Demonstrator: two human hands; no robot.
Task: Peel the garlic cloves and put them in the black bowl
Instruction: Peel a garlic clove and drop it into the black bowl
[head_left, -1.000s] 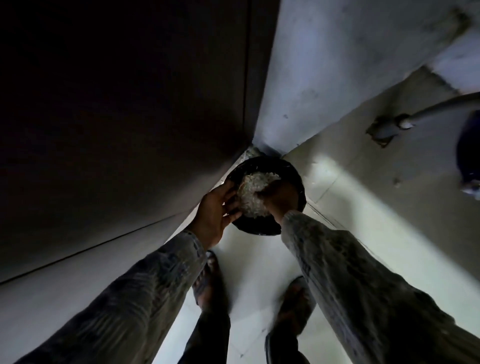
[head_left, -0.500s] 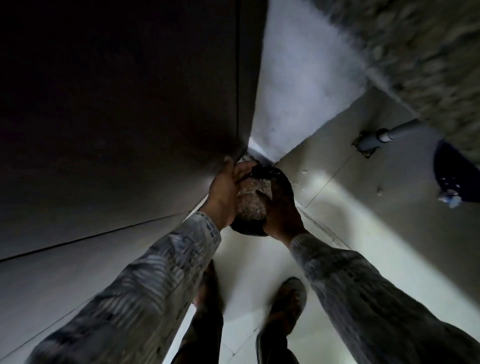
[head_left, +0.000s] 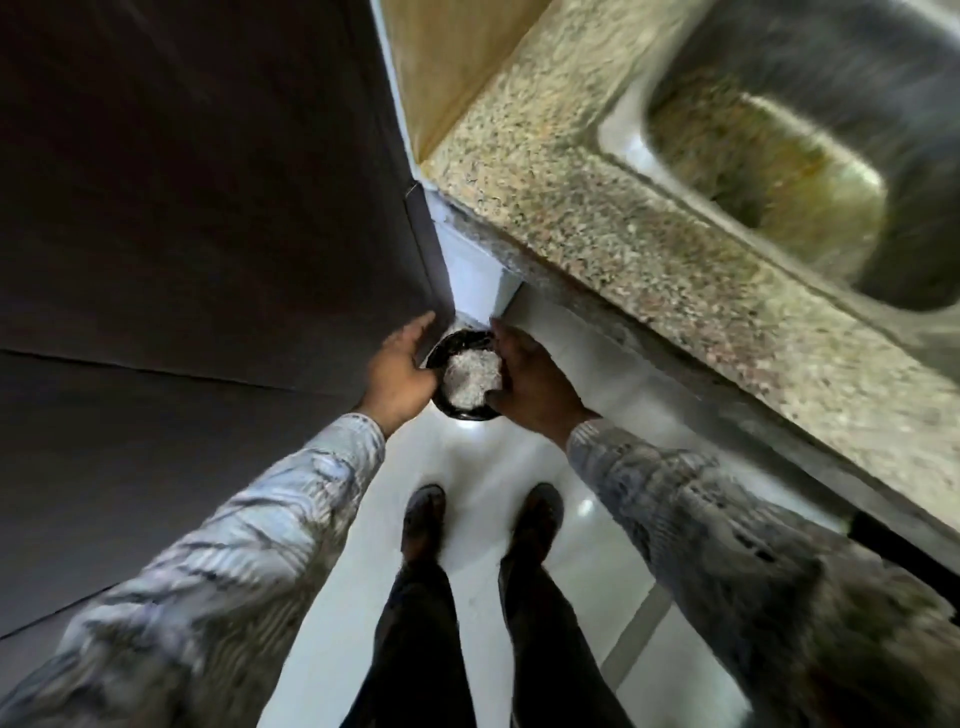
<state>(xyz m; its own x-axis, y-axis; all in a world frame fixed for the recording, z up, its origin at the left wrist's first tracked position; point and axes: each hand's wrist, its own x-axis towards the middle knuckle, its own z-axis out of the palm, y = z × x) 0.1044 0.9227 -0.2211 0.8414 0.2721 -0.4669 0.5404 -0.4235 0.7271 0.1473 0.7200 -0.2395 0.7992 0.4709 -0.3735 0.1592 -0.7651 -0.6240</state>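
Pale heap (head_left: 471, 378) fills round black bowl (head_left: 464, 414), peeling seemingly near done; left hand (head_left: 400, 370) straight-fingered at nine o'clock, right hand (head_left: 531, 385) at three, grip unclear.

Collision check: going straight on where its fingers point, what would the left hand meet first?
The left hand would probably meet the dark panel by the corner, passing beside the black bowl; depth unclear.

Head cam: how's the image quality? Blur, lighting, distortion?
Head view: motion blur smears the sink, left sleeve and right sleeve; the black bowl reads fairly sharp mid-frame. Head view: dark panel at left is nearly black, the floor carries small glare spots. Head view: wide-angle bending along the counter edge.
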